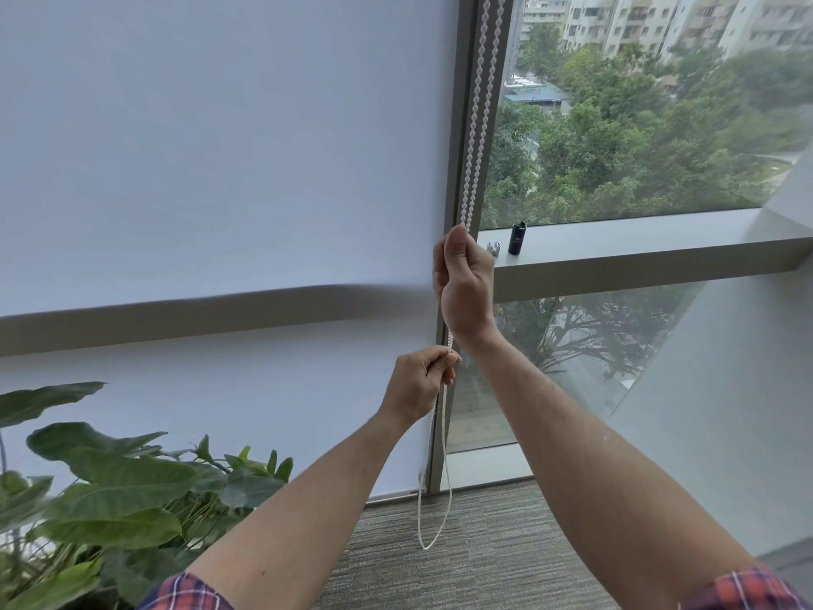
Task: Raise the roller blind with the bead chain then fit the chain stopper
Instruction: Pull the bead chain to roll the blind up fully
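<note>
- The roller blind (198,147) covers the left pane right down to the floor, so in my judgement the raising is barely begun, if at all
- The bead chain (477,125) hangs in two strands along the window frame (462,103); the right hand (462,275) has its grip closed on the strands high up, the left hand (420,383) pinches them lower down, and the slack loop dangles near the carpet
- Risk: both hands seem to hold both strands together; pulling them as a pair would lock the chain, or jerk beads out of the clutch overhead, which is out of view
- Risk: a pull angled away from the frame could make the chain skip or the fabric roll up crooked
- What I take to be the chain stopper (494,248), a small silvery piece, lies on the window sill (660,244) at its left end, just beside a black cylinder (517,238); a swinging chain or elbow could knock either off
- The leafy plant (110,486) crowds the floor at lower left, near the loop, and could snag it
</note>
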### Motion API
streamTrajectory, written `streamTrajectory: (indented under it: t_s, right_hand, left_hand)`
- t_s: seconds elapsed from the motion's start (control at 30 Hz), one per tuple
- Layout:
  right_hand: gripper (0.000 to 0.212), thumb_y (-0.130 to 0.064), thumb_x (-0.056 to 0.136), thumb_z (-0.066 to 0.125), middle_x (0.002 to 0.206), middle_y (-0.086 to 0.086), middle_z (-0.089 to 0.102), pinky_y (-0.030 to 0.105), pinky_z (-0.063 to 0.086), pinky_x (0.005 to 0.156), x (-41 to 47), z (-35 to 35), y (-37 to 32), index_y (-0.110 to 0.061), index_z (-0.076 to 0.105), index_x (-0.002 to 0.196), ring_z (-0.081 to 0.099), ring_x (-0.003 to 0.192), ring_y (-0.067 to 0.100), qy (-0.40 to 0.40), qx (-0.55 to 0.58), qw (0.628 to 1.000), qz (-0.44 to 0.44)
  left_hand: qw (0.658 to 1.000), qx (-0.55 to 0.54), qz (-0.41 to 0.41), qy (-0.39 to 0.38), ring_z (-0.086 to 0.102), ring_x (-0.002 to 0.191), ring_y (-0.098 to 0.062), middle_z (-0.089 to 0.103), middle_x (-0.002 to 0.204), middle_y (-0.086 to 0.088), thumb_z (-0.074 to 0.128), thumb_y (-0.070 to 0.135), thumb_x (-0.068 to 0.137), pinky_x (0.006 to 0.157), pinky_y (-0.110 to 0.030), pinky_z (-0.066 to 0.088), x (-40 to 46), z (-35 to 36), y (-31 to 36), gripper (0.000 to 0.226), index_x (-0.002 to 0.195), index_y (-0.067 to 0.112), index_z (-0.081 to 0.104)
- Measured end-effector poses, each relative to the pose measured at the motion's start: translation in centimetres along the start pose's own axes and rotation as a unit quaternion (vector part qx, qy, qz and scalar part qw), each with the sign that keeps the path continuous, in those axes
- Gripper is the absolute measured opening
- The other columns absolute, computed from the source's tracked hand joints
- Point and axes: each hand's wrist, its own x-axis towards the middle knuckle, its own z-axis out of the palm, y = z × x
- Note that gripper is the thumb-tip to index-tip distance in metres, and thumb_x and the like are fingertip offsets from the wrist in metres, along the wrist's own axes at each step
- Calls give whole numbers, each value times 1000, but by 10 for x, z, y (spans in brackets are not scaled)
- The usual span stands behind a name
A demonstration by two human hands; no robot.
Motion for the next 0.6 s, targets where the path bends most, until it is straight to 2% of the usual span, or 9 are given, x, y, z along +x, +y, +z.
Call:
streamTrajectory:
  t_s: [0.13,0.23,0.37,0.43,0.47,0.5,0.53,0.6]
  right_hand:
    - [48,-48,99,38,48,-13,36,22,25,42,-12,1,4,-24,43,57,30,43,7,9,-24,1000,-5]
    - [49,-48,99,39,50,-10,36,23,25,44,-20,-3,7,-22,43,57,31,45,9,21,-33,999,0]
    - [49,-46,99,40,51,-10,37,20,25,41,-33,-9,11,-21,44,58,31,43,6,15,-31,999,19]
    - [47,-46,98,41,50,-10,37,19,23,39,-43,-12,15,-25,47,58,30,40,6,14,-20,999,47]
    - [47,-46,98,41,49,-10,37,19,22,39,-50,-14,19,-24,48,58,29,39,6,14,-18,998,61]
    - [48,-45,99,41,48,-9,37,19,22,38,-58,-18,23,-21,48,58,29,39,7,14,-15,997,73]
    - [49,-43,99,41,47,-9,37,19,22,38,-66,-22,29,-16,47,58,28,38,7,11,-14,997,80]
    - [52,-39,100,40,46,-8,37,19,23,38,-81,-30,39,-6,43,59,29,38,8,8,-20,996,90]
  left_hand:
    - [1000,-7,1,0,55,56,-2,59,59,8,52,1,94,61,-15,44,-6,1,0,34,70,24,60]
    - [1000,-9,-3,-13,54,56,0,59,60,8,53,4,94,61,-10,41,-10,2,-1,33,67,23,59]
    - [998,3,-40,-55,52,55,2,60,57,14,55,15,92,59,-14,39,-11,-2,-6,32,63,25,61]
    - [991,42,-68,-108,48,52,1,59,55,12,60,16,92,55,-18,39,-8,-7,-9,31,62,20,61]
    - [984,65,-84,-145,52,56,-1,63,61,10,62,16,91,57,-21,42,-6,-11,-9,24,66,16,64]
    - [976,81,-98,-178,60,67,-4,70,73,3,62,14,88,64,-24,48,-4,-17,-9,13,76,15,68]
    - [970,87,-107,-201,66,82,-9,74,88,-1,60,8,84,74,-26,51,-2,-23,-9,13,87,16,70]
    - [969,67,-118,-205,67,103,-16,73,108,-5,52,-6,75,89,-28,52,3,-35,-8,41,105,14,70]
